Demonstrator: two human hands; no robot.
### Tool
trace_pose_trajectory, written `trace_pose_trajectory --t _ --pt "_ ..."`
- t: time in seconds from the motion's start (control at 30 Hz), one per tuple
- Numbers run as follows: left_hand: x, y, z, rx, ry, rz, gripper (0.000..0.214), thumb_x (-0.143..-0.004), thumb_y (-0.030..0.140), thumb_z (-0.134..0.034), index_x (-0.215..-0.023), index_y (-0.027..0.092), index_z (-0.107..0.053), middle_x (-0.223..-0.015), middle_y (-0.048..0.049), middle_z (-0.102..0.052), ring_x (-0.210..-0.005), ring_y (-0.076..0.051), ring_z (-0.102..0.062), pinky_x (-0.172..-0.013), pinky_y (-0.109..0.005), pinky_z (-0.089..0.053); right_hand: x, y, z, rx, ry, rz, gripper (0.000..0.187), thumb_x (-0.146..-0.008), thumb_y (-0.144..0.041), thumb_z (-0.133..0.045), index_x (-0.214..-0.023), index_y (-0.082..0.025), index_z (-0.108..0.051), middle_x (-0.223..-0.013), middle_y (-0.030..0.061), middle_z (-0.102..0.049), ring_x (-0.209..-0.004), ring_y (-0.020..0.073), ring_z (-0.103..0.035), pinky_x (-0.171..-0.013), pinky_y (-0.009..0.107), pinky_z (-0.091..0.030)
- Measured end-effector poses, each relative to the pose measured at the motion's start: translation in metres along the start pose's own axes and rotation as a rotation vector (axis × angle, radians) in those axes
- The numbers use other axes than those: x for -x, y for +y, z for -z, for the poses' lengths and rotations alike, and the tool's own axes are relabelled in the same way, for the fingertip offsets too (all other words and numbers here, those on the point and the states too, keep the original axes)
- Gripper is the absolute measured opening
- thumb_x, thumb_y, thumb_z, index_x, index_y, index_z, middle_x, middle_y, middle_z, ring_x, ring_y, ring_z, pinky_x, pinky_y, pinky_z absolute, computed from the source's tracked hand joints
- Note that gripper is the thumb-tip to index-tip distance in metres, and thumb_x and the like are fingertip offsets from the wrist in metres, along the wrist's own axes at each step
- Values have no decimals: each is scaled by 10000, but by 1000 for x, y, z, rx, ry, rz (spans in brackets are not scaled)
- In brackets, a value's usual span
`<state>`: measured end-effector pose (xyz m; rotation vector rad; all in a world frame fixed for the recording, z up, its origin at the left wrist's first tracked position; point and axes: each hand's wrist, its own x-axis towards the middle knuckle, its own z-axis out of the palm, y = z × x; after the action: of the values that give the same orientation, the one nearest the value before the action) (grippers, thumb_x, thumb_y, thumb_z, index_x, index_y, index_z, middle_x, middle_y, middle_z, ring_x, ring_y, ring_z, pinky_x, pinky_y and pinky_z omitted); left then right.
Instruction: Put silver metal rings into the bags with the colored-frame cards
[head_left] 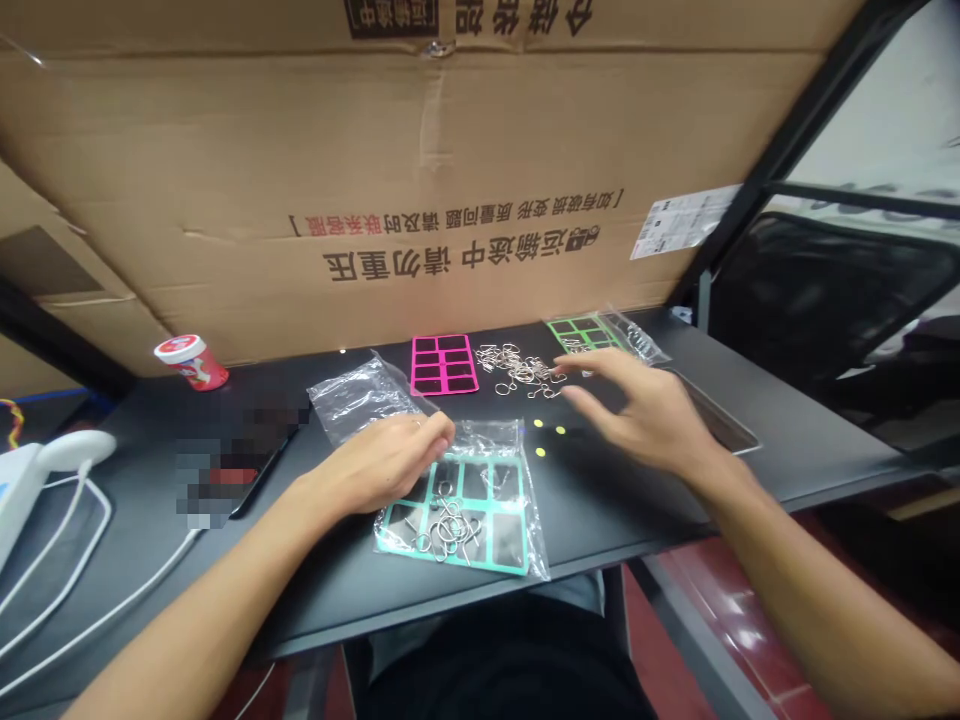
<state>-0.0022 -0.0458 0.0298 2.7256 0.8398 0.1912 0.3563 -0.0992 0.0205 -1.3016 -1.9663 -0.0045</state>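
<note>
My left hand (397,455) is closed at the upper left edge of a clear plastic bag (536,535), gripping it. Inside the bag lie a teal-framed card with dark squares (510,535) and several bent silver wire pieces with rings (450,530). My right hand (626,405) hovers over the table with thumb and forefinger spread, nothing visible between them. Just beyond its fingertips is a loose heap of similar metal wire pieces (525,370). Three small yellow dots (540,453) lie between my hands. Behind them sits a pink-framed card (444,365).
A green-framed card in a clear bag (589,330) lies at the back right, near a dark flat device (712,410). An empty-looking clear bag (360,395), a pink tub (193,362) and a phone with a cable (251,460) are on the left. Cardboard (412,130) walls the back.
</note>
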Motion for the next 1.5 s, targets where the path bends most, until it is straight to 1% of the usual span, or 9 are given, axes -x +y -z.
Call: trace_pose_trajectory --t 0.1,0.2,0.27,0.43,0.73,1.1,1.23,1.37,1.5 --pt "-1 -2 -2 3 9 -1 294 -1178 374 -277 -1085 230 -515 -919 -30 -665 -817 -197 -615 -758 -347 -445 53 55 26 317 146 -148 664 -1030 -475 -649 -1628 -228 -500 -1511 188 -669 -1429 403 -626 -1230 613 -486" --pt "-1 -5 -4 8 19 -10 269 -1178 363 -302 -1102 230 -523 -928 -31 -674 -822 -195 -621 -768 -352 -447 97 97 47 362 -3 -254 867 -1006 -576 -648 -1720 -201 -332 -1521 204 -669 -1476 432 -592 -1248 655 -468" --pt "-1 -7 -4 16 20 -20 256 -1177 356 -305 -1121 231 -521 -960 -38 -686 -848 -198 -633 -781 -358 -453 114 106 55 328 -68 -299 849 -1010 -607 -627 -1728 -273 -320 -1544 165 -667 -1492 426 -583 -1254 656 -468" --pt "0 -7 -3 30 23 -4 249 -1175 364 -320 -1115 236 -526 -962 -30 -694 -845 -198 -639 -772 -354 -456 139 99 65 390 190 -382 729 -1023 -572 -617 -1689 -370 -402 -1676 156 -541 -1533 426 -538 -1294 583 -432" --pt "-1 -6 -1 19 29 4 284 -1173 379 -310 -1122 236 -550 -982 -37 -705 -867 -207 -653 -780 -351 -481 173 124 69 398 106 -453 503 -1012 -595 -621 -1457 -360 -649 -1651 161 -532 -1513 437 -554 -1282 609 -431" --pt "-2 -6 -2 18 17 12 276 -1178 380 -303 -1132 241 -536 -1009 -38 -711 -891 -210 -657 -798 -359 -476 167 133 74 399 -114 -425 661 -1023 -659 -573 -1614 -363 -551 -1731 146 -437 -1521 454 -529 -1272 667 -421" --pt "-2 -7 -2 16 29 7 268 -1178 369 -306 -1123 237 -532 -994 -36 -707 -869 -202 -654 -777 -349 -465 153 114 72 402 -16 -365 780 -1000 -650 -635 -1678 -313 -448 -1708 160 -460 -1563 452 -474 -1289 671 -398" --pt "-2 -5 -2 17 35 2 280 -1179 365 -300 -1119 237 -543 -985 -37 -711 -865 -202 -663 -769 -343 -463 103 76 57 317 75 -211 628 -1012 -528 -680 -1575 -280 -552 -1624 153 -549 -1476 396 -578 -1262 589 -466" --pt "0 -4 -1 23 27 21 281 -1177 368 -299 -1116 243 -543 -1000 -33 -716 -890 -209 -669 -784 -344 -465 16 43 20 145 -173 -2 387 -1063 -400 -608 -1420 -266 -670 -1467 131 -682 -1259 326 -720 -1086 515 -604"
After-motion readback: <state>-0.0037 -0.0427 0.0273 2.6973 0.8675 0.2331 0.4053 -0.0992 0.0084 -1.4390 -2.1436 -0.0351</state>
